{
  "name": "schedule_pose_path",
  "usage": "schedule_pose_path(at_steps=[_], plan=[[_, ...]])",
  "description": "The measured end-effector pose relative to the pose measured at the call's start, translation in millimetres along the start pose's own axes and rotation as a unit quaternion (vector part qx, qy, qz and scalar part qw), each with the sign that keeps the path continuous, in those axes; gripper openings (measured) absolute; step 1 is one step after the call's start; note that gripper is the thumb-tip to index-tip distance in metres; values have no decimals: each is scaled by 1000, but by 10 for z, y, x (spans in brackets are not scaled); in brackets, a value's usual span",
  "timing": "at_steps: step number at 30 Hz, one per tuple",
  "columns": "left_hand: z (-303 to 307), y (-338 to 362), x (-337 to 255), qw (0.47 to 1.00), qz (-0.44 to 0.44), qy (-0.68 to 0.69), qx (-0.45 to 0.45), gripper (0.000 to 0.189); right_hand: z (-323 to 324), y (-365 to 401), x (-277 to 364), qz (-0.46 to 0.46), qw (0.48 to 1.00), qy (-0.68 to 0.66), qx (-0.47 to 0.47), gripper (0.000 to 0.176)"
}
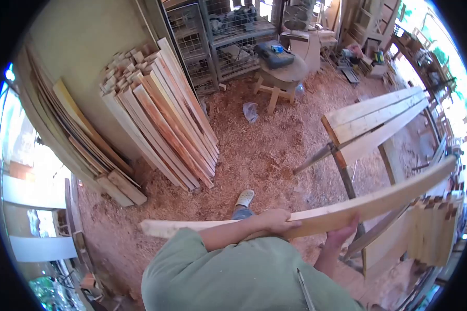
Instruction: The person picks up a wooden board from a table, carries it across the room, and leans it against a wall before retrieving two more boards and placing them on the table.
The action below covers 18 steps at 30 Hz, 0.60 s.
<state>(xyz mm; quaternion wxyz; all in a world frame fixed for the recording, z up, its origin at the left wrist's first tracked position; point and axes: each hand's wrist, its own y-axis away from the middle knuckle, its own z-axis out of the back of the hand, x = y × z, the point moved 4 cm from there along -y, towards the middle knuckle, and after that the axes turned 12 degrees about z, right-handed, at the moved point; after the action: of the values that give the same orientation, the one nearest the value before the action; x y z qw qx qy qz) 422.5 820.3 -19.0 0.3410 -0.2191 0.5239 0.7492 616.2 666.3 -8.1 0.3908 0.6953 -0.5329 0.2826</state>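
A long pale wooden plank [379,202] lies across the front of my body, from the lower left up to the right. My left hand [277,221] is closed over it near the middle, its forearm lying along the plank. Farther right, my right hand [342,230] grips the lower edge from beneath, partly hidden by the wood. The plank's far end reaches above a stack of cut boards [430,233] on the right.
Many boards [161,119] lean upright against the wall at left. Planks [373,119] rest on a trestle to the right. A round stool [285,70] carries a dark case [273,55]. Shavings cover the floor [259,150], with a plastic bag [250,111] on it.
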Motion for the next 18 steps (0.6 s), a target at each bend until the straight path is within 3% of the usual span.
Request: schedule_pose_path(at_steps=[1,3,6,8,10,11,12,14,16,17,18], plan=[[34,-25,-62,1000,-21,-7,3,80,-191,112,167,4,1000,1,6,56],[64,-35,-227,999,-47,-8,3,78,-318,330,543,105,992,15,-73,57],[64,-55,-546,992,-124,-30,20,74,83,283,937,150,987,-40,-48,60],[90,-31,-805,981,-184,-46,32,71,304,335,1370,255,963,-50,-66,62],[134,54,-1123,966,-249,-59,42,65,252,577,2084,363,927,-44,-82,64],[60,67,-1336,947,-290,-92,101,65,556,904,2627,451,873,44,-181,64],[142,98,-1433,931,-338,-115,72,65,756,1107,3066,500,817,129,-256,65],[269,142,-1579,899,-406,-150,63,65,886,1592,3518,467,825,-80,-307,62],[406,190,-1688,848,-483,-213,38,65,1349,2087,3809,539,762,-29,-359,57],[464,191,-1728,839,-493,-222,55,65,1711,2396,3923,550,763,-64,-333,59],[514,200,-1772,819,-518,-238,66,66,2222,2724,4007,507,852,-7,126,56]])
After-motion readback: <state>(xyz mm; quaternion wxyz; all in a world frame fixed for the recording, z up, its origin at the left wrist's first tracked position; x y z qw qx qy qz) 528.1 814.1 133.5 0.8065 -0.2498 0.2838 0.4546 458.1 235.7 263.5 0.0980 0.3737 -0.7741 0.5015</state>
